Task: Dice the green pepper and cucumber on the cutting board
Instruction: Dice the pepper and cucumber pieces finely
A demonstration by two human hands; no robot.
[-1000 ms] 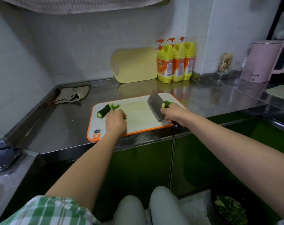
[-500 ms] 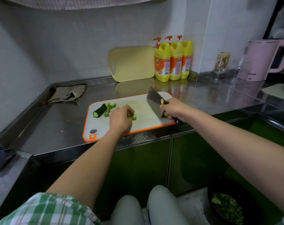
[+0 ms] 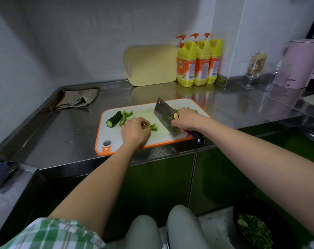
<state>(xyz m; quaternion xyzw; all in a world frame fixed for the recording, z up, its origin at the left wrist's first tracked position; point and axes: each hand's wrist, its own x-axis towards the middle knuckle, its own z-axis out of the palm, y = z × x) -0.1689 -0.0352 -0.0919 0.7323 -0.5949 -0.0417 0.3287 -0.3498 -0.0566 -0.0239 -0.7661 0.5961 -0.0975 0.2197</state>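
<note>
- Green pepper strip [image 3: 153, 127]: lies near the middle of the cutting board [image 3: 106, 135], toward its near edge. One end is pinched under the fingertips of the left hand [image 3: 134, 132]; the free end points toward the blade.
- Remaining stock: a dark cucumber piece [image 3: 114, 118] and more pepper strips [image 3: 126, 115] lie just beside each other at the board's far left corner, not yet cut. Some chopped green bits [image 3: 193, 110] show at the far right corner, behind the knife hand.
- Left hand: fingers curled, knuckles up, holding the strip down on the board.
- Right hand [image 3: 185, 120]: wrapped round the cleaver [image 3: 164, 114] where blade meets handle. The black handle [image 3: 195, 137] overhangs the board's near edge. The blade stands tilted, just right of the strip; whether its edge touches the board cannot be told.
- Step in hand, as judged: cross-cutting this strip into dice. It would go best with the fingertips tucked behind the knuckles, the flat of the blade riding against them, the cuts evenly spaced, and the holding hand creeping left after each stroke. The curved strip may rock, so pressing it flat first should help.
- Surroundings: the board sits at the steel counter's [image 3: 63, 137] near edge. A folded cloth [image 3: 77, 98] lies at the far left corner. A yellow board [image 3: 150, 65] and three detergent bottles [image 3: 197, 63] stand along the far edge. A dark bowl [image 3: 242, 203] of chopped greens sits below the counter, at the lower right.
</note>
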